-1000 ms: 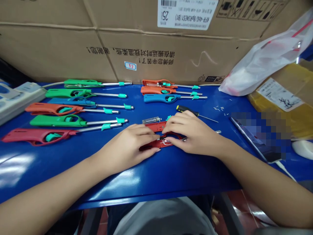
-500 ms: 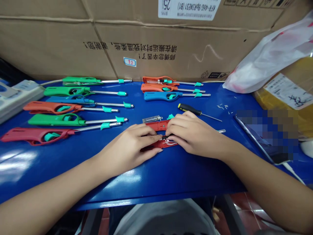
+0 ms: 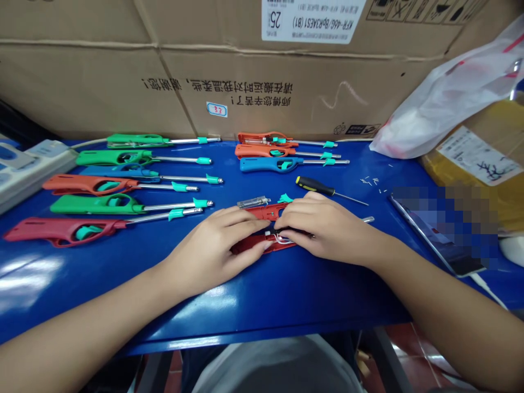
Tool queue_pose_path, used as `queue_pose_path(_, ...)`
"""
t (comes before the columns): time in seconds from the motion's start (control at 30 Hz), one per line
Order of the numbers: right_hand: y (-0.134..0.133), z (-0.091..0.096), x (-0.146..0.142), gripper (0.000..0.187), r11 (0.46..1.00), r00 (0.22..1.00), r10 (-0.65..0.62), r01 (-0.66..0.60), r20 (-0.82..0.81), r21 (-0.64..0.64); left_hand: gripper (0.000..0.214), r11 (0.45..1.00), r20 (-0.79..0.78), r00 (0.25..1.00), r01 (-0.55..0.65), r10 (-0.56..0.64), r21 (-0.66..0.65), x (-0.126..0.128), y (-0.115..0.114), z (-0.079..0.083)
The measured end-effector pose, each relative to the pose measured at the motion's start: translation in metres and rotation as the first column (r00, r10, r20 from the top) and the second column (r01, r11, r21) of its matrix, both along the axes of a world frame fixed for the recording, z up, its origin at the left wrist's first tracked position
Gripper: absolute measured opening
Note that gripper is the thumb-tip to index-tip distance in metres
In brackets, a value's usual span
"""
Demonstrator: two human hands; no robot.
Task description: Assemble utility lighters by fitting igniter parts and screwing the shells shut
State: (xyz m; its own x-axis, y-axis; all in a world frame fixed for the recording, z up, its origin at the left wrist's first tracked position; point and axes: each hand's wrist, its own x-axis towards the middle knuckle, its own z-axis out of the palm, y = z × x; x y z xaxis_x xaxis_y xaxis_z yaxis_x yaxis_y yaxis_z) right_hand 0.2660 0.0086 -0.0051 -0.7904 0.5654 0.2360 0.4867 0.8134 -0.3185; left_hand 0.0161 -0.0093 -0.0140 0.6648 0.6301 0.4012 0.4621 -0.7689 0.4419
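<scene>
Two halves of a red lighter casing lie split open at the middle of the table, one half [image 3: 264, 213] farther away, the other half [image 3: 280, 247] nearer me. My left hand [image 3: 221, 240] is curled round the near half, thumb along its front edge. Fingers of my right hand [image 3: 327, 226] are pinched on a small black igniter [image 3: 275, 232] with white wires inside that half. A metal tube tip [image 3: 369, 219] sticks out beyond my right hand. Behind the casing lie a clear fuel tank [image 3: 252, 202] and a teal trigger [image 3: 285, 198].
Several coloured lighters [image 3: 98, 204] lie in a column at left, three more [image 3: 270, 164] at back centre. A screwdriver [image 3: 315, 185], small white pins [image 3: 374, 181] and a phone [image 3: 426, 232] are at right. A cardboard box [image 3: 229, 71] stands behind; a power strip [image 3: 41, 164] sits left.
My left fingertips have drawn back slightly from the black igniter, showing its white end. My right hand stays at the wires. The view has tilted slightly.
</scene>
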Motion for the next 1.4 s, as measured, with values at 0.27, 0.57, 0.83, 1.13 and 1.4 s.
queue_pose_path(0.27, 0.015, -0.005, 0.003, 0.013, 0.951, 0.939, -0.294, 0.306, -0.177, 0.044, 0.021, 1.000, -0.008, 1.000, 0.009, -0.010, -0.010, 0.002, 0.003, -0.007)
queue_pose_path(0.57, 0.024, 0.001, 0.020, 0.034, 0.958, 0.940, -0.284, 0.269, 0.191, 0.101, 0.024, 1.000, -0.047, 0.999, -0.022, 0.022, 0.003, 0.004, 0.006, -0.009)
queue_pose_path(0.83, 0.029, 0.001, 0.019, 0.013, 0.951, 0.953, -0.292, 0.298, 0.082, -0.078, 0.019, 1.000, -0.036, 0.999, 0.007, -0.007, -0.013, 0.003, 0.009, -0.009)
queue_pose_path(1.13, 0.019, 0.007, 0.015, 0.028, 0.937, 0.929, -0.315, 0.272, -0.194, -0.219, 0.016, 1.000, 0.039, 0.999, 0.006, -0.006, 0.000, 0.002, 0.007, -0.010)
queue_pose_path(1.4, 0.006, 0.017, 0.009, 0.020, 0.918, 0.991, -0.127, 0.098, -0.050, -0.385, 0.014, 0.999, 0.081, 0.997, 0.017, -0.019, 0.028, 0.003, 0.004, -0.008)
